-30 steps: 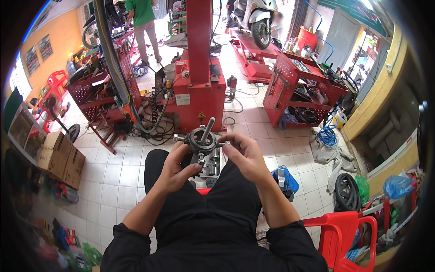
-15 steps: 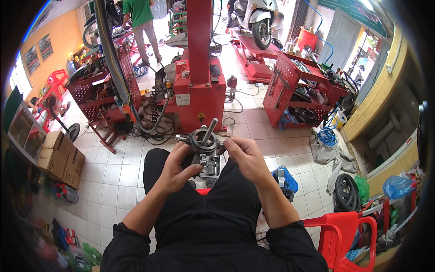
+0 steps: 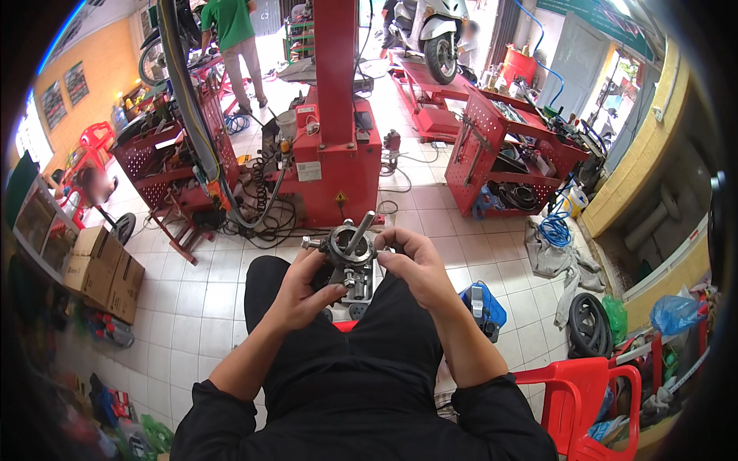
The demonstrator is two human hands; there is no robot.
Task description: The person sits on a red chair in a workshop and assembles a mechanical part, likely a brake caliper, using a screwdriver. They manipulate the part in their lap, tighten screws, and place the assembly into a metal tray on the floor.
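Ring (image 3: 350, 263): gripped by my left hand (image 3: 302, 289), from its left;
Rod (image 3: 359, 234): leans away, rightward;
Right hand (image 3: 415, 265): at ring's right; its grip I can't tell

1. The floor (image 3: 181, 296) is laid with pale square tiles.
2. Two dark posters (image 3: 75, 83) are hung on the orange wall (image 3: 108, 48) at left.
3. Daylight is let in by a bright window (image 3: 32, 138).
4. A red plastic chair (image 3: 570, 378) is placed at lower right.
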